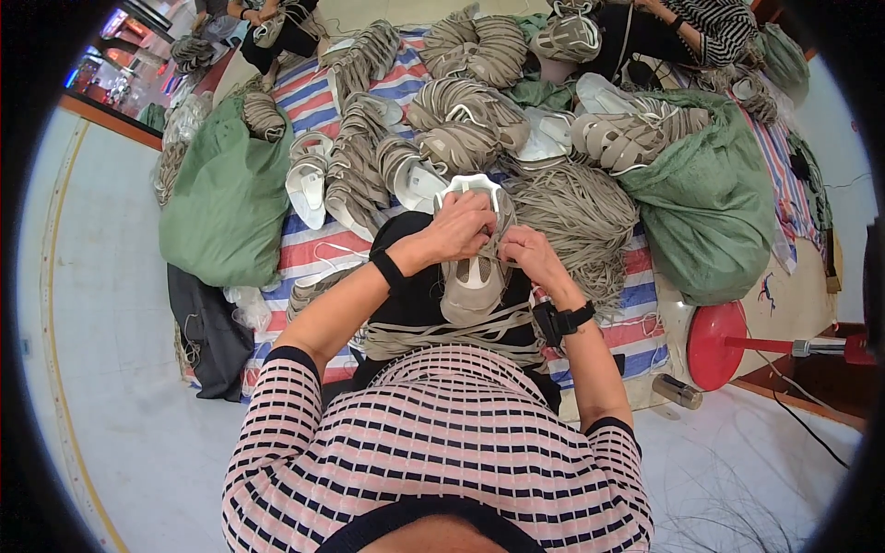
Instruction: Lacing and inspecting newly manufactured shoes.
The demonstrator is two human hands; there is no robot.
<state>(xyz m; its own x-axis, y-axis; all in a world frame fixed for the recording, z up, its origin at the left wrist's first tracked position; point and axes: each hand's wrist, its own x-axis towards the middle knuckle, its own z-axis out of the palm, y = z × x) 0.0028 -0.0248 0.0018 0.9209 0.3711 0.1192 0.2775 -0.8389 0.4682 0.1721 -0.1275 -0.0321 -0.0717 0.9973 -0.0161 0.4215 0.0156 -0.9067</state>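
A beige-grey sneaker upper (pixel 468 297) with white trim lies over my lap, its toe toward me. My left hand (pixel 461 228) bends over its opening, fingers curled in and closed on the shoe near the eyelets. At the right edge of the lacing area my right hand (pixel 529 251) is closed in a pinch, apparently on a thin shoelace; the fingers partly hide it. Loose beige shoelaces (pixel 452 339) drape across my thighs below the toe. Just beyond my right hand spreads a big heap of matching laces (pixel 583 226).
Stacked sneaker uppers (pixel 468 115) cover the striped sheet (pixel 309 83). Green sacks stand left (pixel 230 194) and right (pixel 710 203). A red round base with a pole (pixel 716 346) and a small metallic cylinder (pixel 678 391) are at right. Other people (pixel 277 37) sit at the far side.
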